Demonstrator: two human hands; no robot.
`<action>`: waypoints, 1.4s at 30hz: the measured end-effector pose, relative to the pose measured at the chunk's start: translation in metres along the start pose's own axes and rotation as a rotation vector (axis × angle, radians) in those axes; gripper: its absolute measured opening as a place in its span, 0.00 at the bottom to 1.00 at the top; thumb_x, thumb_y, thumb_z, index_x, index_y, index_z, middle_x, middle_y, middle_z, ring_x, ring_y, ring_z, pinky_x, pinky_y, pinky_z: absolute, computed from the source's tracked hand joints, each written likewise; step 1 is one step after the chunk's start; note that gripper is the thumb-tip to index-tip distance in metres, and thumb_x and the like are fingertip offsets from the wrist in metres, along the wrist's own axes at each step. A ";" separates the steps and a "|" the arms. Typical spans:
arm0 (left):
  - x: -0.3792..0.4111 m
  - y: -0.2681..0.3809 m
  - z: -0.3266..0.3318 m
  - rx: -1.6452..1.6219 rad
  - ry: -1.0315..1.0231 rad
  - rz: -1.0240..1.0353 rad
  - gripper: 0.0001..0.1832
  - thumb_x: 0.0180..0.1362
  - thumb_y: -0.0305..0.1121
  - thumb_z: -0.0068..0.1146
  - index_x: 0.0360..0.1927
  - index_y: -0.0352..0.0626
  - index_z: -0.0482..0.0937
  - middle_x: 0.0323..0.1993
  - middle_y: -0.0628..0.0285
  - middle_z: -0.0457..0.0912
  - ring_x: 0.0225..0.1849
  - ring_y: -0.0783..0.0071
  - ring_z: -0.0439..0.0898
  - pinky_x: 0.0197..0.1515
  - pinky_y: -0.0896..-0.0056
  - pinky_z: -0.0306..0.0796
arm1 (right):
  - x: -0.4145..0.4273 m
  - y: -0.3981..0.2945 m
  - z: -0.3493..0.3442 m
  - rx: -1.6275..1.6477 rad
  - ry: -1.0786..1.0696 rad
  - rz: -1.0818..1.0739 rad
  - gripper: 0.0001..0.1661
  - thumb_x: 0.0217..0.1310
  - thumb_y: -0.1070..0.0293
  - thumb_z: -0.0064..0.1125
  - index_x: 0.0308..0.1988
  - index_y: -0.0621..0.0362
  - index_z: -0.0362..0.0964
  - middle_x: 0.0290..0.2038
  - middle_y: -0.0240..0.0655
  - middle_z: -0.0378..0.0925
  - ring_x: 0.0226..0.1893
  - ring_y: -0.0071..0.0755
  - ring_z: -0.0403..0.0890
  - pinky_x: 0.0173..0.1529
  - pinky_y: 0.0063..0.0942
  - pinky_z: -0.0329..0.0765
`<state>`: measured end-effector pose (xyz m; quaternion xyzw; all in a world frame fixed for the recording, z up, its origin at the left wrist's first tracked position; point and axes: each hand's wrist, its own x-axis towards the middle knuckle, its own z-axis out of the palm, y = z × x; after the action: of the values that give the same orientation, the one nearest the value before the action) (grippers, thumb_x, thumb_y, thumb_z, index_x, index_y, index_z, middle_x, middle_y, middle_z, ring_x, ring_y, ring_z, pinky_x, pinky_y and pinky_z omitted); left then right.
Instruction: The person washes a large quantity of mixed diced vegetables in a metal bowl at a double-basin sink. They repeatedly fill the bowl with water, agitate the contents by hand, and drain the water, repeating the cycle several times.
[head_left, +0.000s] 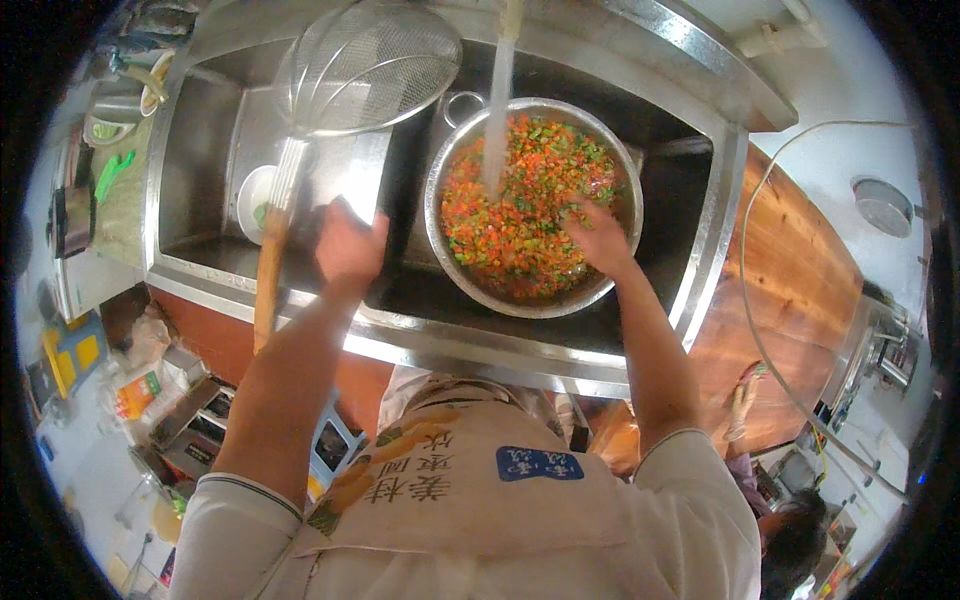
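A round metal bowl (636, 202) stands in the right basin of the sink. Diced orange, red and green vegetables (517, 232) in water fill it. From the faucet (512, 19) a stream of water (499, 112) falls into the bowl. My right hand (602, 238) reaches over the bowl's right side, its fingertips blurred among the vegetables. My left hand (350, 244), blurred and with its thumb apart, hovers near the basin divider and holds nothing visible. Left of it lies a large wire-mesh strainer (382, 71) with a wooden handle (270, 277) crossing the sink's front rim.
In the left basin (199, 165) sits a white bowl (255, 202) with something green in it. A wooden surface (795, 277) adjoins the sink on the right, with a hose (744, 262) curving past it. Another person (795, 532) is partly visible at the lower right.
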<state>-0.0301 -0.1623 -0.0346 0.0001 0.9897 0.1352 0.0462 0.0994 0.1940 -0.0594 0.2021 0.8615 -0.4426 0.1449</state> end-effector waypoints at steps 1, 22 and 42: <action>0.000 -0.001 0.001 -0.001 0.012 0.008 0.27 0.55 0.53 0.55 0.46 0.42 0.65 0.45 0.45 0.76 0.45 0.41 0.77 0.45 0.43 0.70 | 0.004 0.021 -0.002 -0.010 0.125 0.157 0.31 0.61 0.48 0.56 0.57 0.56 0.69 0.51 0.47 0.76 0.48 0.48 0.79 0.50 0.39 0.75; -0.001 0.006 -0.002 0.003 0.004 0.029 0.28 0.55 0.54 0.54 0.47 0.41 0.66 0.45 0.45 0.76 0.46 0.42 0.77 0.44 0.44 0.70 | -0.042 0.022 0.049 0.646 0.228 0.589 0.39 0.59 0.51 0.59 0.63 0.60 0.59 0.64 0.48 0.61 0.61 0.47 0.67 0.58 0.47 0.69; 0.000 0.005 -0.003 0.011 -0.005 0.015 0.27 0.55 0.52 0.57 0.47 0.42 0.65 0.45 0.46 0.76 0.46 0.43 0.77 0.45 0.44 0.70 | 0.007 -0.092 0.130 -0.567 -0.015 -0.311 0.34 0.55 0.63 0.55 0.63 0.56 0.62 0.65 0.50 0.58 0.63 0.52 0.64 0.64 0.45 0.65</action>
<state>-0.0301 -0.1584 -0.0307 0.0083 0.9903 0.1300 0.0477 0.0583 0.0403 -0.0708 0.0165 0.9699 -0.2034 0.1325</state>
